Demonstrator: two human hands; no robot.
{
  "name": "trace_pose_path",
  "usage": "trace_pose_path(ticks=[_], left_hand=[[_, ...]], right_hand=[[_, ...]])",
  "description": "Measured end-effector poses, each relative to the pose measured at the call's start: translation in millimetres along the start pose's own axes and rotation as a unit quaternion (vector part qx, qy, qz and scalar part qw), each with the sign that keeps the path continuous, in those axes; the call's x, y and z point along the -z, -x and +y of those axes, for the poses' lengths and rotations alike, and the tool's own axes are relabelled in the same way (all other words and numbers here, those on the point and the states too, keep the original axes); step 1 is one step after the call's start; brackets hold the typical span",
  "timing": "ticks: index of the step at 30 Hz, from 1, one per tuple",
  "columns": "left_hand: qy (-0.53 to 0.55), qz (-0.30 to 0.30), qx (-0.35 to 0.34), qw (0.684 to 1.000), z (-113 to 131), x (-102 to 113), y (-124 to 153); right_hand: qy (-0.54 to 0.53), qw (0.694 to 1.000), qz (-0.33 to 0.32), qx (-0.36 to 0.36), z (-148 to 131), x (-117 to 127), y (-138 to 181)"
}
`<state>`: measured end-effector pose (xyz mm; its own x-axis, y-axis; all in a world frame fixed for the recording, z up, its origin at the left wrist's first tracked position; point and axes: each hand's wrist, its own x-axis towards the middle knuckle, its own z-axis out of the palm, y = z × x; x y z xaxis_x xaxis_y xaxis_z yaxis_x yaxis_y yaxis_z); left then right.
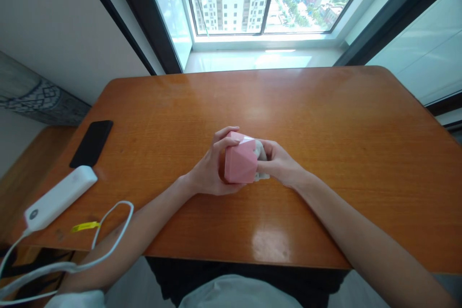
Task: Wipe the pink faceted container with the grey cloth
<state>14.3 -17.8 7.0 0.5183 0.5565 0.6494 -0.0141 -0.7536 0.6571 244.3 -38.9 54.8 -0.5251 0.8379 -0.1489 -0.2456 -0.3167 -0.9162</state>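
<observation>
A small pink faceted box (pixel 241 162) is held above the middle of the wooden table. My left hand (pixel 212 168) wraps around its left side, fingers over the top and thumb along the bottom. At the box's right side sits a light grey-white piece (pixel 261 151), partly inside or against it; I cannot tell which. Between the thumb and fingers of my right hand (pixel 276 161) that piece is pinched. Its full shape is hidden by the fingers and the box.
The brown wooden table (pixel 325 120) runs up to a window ledge. On the left lie a black phone (pixel 92 143) and a white power strip (pixel 61 198). A white cable (pixel 122 231) with a yellow tag (pixel 85 226) loops over my left forearm.
</observation>
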Motion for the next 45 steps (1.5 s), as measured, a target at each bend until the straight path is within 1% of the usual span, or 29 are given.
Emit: trace_pose_path(ticks=[3, 5, 7, 8, 10, 13, 14, 15, 16, 18, 20, 22, 24, 28, 32, 37, 40, 43, 45], left_hand=[[-0.021, -0.001, -0.014, 1.0, -1, 1, 1], [-0.029, 0.005, -0.021, 0.999, -2, 1, 1], [-0.019, 0.015, -0.01, 1.0, -3, 1, 0], [-0.002, 0.019, 0.004, 1.0, -3, 1, 0], [0.062, 0.013, 0.051, 0.997, -2, 0, 0], [0.177, -0.019, 0.128, 0.976, 0, -2, -1], [0.201, -0.027, 0.146, 0.968, 1, -2, -1], [0.215, -0.03, 0.158, 0.963, 2, -2, -2], [0.222, -0.027, 0.167, 0.96, 3, -2, -3], [0.226, -0.015, 0.176, 0.958, 3, -1, -4], [0.215, -0.011, 0.18, 0.96, 2, 0, -4], [0.185, -0.019, 0.177, 0.966, 1, 1, -4], [0.145, -0.03, 0.166, 0.975, -1, 3, -3], [0.083, -0.037, 0.145, 0.985, -2, 3, -2], [0.064, -0.053, 0.121, 0.989, -5, 2, 1], [0.028, -0.063, 0.089, 0.994, -11, 1, 5], [0.006, -0.066, 0.088, 0.994, -9, 0, 5], [-0.022, -0.058, 0.074, 0.995, -5, 0, 2], [-0.035, -0.056, 0.057, 0.996, -4, 0, 1]], right_hand=[[0.028, 0.999, 0.006, 0.026, 0, -4, 0], [0.068, 0.994, 0.034, 0.077, 4, -6, 1], [0.133, 0.977, 0.077, 0.146, 11, -9, 1], [0.173, 0.963, 0.097, 0.182, 14, -10, 2], [0.257, 0.922, 0.132, 0.258, 21, -12, 4], [0.354, 0.847, 0.148, 0.369, 27, -14, 6], [0.372, 0.827, 0.148, 0.394, 28, -15, 7], [0.383, 0.816, 0.15, 0.405, 29, -15, 7], [0.389, 0.815, 0.157, 0.399, 29, -15, 7], [0.386, 0.832, 0.188, 0.351, 29, -15, 7], [0.365, 0.863, 0.216, 0.276, 28, -15, 6], [0.334, 0.891, 0.222, 0.212, 25, -15, 4], [0.31, 0.909, 0.215, 0.179, 24, -15, 3], [0.289, 0.916, 0.219, 0.174, 24, -15, 2], [0.276, 0.914, 0.232, 0.184, 27, -15, 2], [0.241, 0.922, 0.242, 0.182, 31, -14, 1], [0.196, 0.936, 0.245, 0.156, 30, -14, -1], [0.142, 0.96, 0.212, 0.111, 26, -15, -2], [0.113, 0.971, 0.189, 0.095, 24, -14, -3]])
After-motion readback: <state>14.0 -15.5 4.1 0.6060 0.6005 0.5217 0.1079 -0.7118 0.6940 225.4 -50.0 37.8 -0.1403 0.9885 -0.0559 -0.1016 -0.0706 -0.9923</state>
